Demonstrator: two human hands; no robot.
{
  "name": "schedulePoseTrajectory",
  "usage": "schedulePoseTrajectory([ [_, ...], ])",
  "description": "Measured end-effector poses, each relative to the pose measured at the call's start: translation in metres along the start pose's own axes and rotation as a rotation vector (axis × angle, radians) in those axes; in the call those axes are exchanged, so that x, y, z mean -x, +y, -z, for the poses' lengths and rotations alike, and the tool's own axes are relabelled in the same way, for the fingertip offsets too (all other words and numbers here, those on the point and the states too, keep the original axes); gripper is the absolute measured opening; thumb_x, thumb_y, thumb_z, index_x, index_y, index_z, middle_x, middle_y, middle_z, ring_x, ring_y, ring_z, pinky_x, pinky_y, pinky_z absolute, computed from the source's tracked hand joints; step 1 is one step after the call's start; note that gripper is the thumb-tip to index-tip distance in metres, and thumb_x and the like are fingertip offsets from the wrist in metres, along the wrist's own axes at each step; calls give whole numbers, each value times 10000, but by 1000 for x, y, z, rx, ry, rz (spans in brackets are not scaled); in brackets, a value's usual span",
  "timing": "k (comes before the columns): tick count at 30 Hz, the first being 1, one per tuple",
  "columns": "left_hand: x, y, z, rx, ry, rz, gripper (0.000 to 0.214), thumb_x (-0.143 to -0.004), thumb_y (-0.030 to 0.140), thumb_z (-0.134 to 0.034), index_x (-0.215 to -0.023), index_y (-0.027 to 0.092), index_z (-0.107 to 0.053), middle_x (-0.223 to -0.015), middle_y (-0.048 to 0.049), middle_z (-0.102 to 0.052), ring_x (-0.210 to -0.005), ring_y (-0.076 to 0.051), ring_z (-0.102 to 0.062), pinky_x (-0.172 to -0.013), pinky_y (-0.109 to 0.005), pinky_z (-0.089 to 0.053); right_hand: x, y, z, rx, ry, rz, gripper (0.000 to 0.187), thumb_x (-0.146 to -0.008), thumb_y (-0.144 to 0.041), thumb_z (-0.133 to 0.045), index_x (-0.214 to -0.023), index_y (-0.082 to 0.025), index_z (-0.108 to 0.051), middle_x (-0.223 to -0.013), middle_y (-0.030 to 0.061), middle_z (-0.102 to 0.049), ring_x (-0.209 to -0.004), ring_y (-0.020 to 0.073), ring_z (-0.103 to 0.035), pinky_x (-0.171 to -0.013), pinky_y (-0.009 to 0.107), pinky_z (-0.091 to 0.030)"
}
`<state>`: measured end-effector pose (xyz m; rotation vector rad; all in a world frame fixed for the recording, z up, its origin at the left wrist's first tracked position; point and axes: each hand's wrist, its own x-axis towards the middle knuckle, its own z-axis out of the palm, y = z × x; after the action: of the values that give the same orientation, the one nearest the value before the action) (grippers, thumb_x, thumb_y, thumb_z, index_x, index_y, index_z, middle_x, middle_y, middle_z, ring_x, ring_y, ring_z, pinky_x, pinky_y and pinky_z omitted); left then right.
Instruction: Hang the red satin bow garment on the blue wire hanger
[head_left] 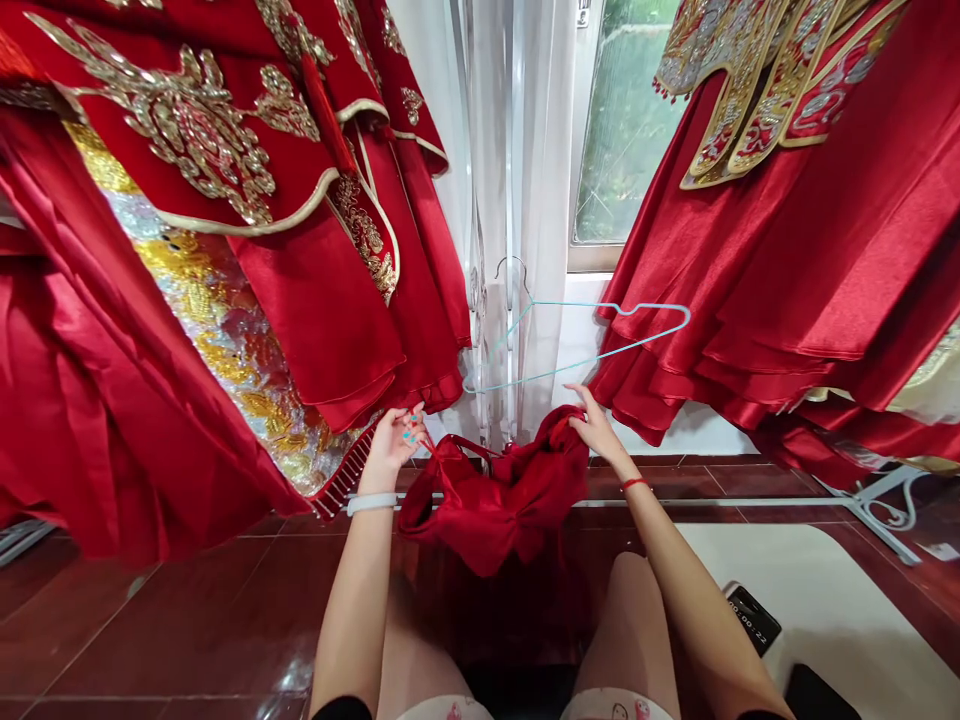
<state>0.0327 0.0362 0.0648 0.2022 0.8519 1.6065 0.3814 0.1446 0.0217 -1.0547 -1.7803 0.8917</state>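
A small red satin garment (499, 495) hangs bunched between my two hands, above the floor in front of my knees. My left hand (394, 440) pinches its thin strap at the left corner, fingers closed. My right hand (596, 425) grips the garment's right top edge with curled fingers. Just above the hands, a light blue wire hanger (600, 335) hangs in front of the white curtain (517, 200), not touched by either hand.
Large red gowns with gold embroidery hang at left (225, 250) and right (787, 220). A window (626, 120) is behind the curtain. Dark red floor tiles (187, 620), a white mat (840, 600) with a phone (752, 618), and a white rack foot (877, 505) lie below.
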Motion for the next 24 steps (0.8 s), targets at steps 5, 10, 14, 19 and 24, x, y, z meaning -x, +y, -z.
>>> schedulePoseTrajectory([
  [5, -3, -22, 23, 5, 35, 66, 230, -805, 65, -470, -959, 86, -640, -575, 40, -466, -379, -60, -314, -393, -188, -296, 26, 38, -7, 404, 56, -128, 355, -852, -160, -449, -1136, -221, -653, -1007, 75, -679, -956, 238, -632, -877, 360, -486],
  [10, -4, -29, 18, -17, -27, 62, 220, -828, 59, -437, -923, 104, -630, -564, 52, -442, -372, -58, -301, -396, -189, -313, 44, 60, -2, 768, -58, -352, 410, -937, -218, -508, -1328, -226, -633, -1239, 164, -604, -997, 271, -679, -823, 361, -503],
  [14, 1, -33, 16, -16, -24, 65, 236, -842, 48, -385, -887, 113, -607, -543, 62, -399, -363, -61, -283, -376, -183, -287, 49, 77, 9, 682, -161, -490, 239, -836, -112, -631, -1040, -190, -727, -1148, 148, -649, -1062, 288, -681, -875, 361, -497],
  [19, 6, -38, 16, -65, -49, 56, 214, -828, 61, -412, -896, 114, -608, -553, 66, -398, -366, -56, -283, -385, -181, -309, 49, 94, 13, 448, -171, -599, 204, -799, -71, -620, -634, -181, -571, -701, 83, -661, -805, 241, -710, -760, 330, -534],
  [24, 9, -39, 12, -115, -53, 45, 222, -816, 87, -427, -917, 86, -624, -549, 55, -417, -368, -55, -290, -371, -176, -295, 54, 97, 9, 141, -160, -610, 229, -838, -247, -636, -634, -204, -541, -618, 41, -655, -639, 169, -672, -649, 269, -552],
])
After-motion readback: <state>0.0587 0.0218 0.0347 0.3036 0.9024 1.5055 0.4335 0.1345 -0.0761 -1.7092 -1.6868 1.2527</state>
